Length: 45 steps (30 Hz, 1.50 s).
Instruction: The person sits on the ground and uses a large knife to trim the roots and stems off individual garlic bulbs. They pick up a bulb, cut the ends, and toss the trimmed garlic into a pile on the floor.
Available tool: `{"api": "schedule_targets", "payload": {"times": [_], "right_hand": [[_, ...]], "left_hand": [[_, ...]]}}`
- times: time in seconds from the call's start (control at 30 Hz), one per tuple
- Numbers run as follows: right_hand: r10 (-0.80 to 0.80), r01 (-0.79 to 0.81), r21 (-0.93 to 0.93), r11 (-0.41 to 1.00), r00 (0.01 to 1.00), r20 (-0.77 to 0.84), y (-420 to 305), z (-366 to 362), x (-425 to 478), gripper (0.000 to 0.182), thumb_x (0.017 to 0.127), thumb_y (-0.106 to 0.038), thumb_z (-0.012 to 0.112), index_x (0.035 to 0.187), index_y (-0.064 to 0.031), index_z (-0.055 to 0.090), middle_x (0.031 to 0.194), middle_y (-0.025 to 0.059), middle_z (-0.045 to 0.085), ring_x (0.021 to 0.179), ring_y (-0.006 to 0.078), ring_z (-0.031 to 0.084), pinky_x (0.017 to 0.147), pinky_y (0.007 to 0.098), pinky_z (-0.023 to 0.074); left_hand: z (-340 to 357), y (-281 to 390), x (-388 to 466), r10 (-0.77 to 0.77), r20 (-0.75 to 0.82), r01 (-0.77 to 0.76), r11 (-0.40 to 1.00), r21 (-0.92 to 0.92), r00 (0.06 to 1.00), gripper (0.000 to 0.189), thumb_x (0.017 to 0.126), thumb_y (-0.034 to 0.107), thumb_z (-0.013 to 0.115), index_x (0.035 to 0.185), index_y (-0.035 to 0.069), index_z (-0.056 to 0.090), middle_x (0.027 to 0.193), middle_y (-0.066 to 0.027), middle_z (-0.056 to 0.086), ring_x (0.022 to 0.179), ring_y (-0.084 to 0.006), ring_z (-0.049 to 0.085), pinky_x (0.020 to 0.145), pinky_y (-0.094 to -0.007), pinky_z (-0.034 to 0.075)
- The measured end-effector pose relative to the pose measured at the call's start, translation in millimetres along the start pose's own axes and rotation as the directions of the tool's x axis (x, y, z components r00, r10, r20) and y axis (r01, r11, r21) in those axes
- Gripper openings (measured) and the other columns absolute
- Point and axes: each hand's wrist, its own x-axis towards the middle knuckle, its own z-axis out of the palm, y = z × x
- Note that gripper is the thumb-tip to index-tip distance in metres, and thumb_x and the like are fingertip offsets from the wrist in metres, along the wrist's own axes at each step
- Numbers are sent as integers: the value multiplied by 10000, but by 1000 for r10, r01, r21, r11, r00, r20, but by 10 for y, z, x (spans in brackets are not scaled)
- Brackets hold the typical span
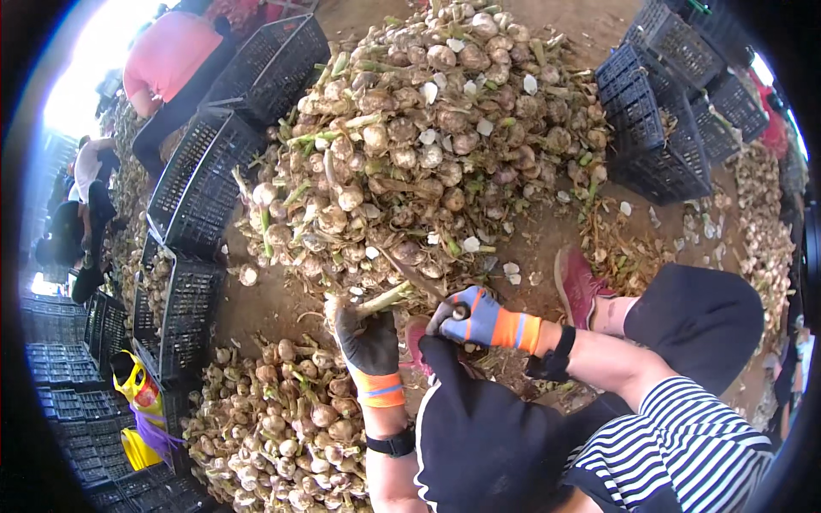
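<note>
My left hand [369, 343], in a dark-palmed work glove with an orange cuff, is closed around a garlic bulb with a thick pale stem [387, 299]. The stem points up and to the right; the glove hides part of the bulb. A knife [415, 276] is gripped in my gloved right hand [471, 315], its thin brownish blade slanting up and left beyond the stem's cut end. Past both hands rises a large heap of garlic with stems [410, 141]. Below and left of my left hand lies a second pile of garlic bulbs [282, 423].
Black plastic crates [199, 183] line the left side, one with a yellow bag [138, 385] on it. More crates [660, 128] stand at the right. Loose husks [625, 243] litter the ground near my shoe [577, 285]. A person in pink [170, 58] bends over at upper left.
</note>
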Motion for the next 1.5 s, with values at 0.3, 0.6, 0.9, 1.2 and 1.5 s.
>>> {"api": "schedule_targets", "payload": {"times": [0.3,0.6,0.9,1.2,1.5], "right_hand": [[457,-371,373,850,872,-174,885,-380,-118,119,769,-143,620,772,-42,683,619,48,629,458,121,536,430,288,435],[305,-273,157,949,922,-238,579,-160,24,113,751,-135,628,812,-54,678,676,15,635,640,91,555,573,273,447],[306,-273,166,948,925,-227,252,-337,-61,155,762,-110,593,836,-93,728,617,-20,618,556,52,519,512,231,414],[29,-81,-232,969,975,-219,-29,-433,87,188,745,-120,588,883,-60,700,719,33,654,634,99,582,593,275,466],[-88,184,-759,624,982,165,-697,-274,106,406,734,-419,588,894,-50,638,887,196,639,857,340,621,745,406,497]], "left_hand": [[343,993,-442,487,218,-473,874,-116,846,444,822,255,647,1167,17,502,1113,-82,562,1023,-185,522,976,-361,408],[582,573,1648,479,181,-191,-27,981,859,495,851,377,586,1155,-11,548,1068,-131,632,941,-206,611,792,-313,478],[-99,92,1823,229,326,-163,-533,831,917,614,585,133,819,1131,18,561,1009,-138,649,906,-224,626,826,-309,487],[64,67,810,-14,45,-16,799,601,999,731,698,-105,633,1327,167,377,1070,-85,593,729,-68,522,482,-175,405],[-127,115,479,-255,262,-67,585,808,931,630,818,110,603,1377,96,313,986,-128,650,824,-164,617,749,-247,509]]}}
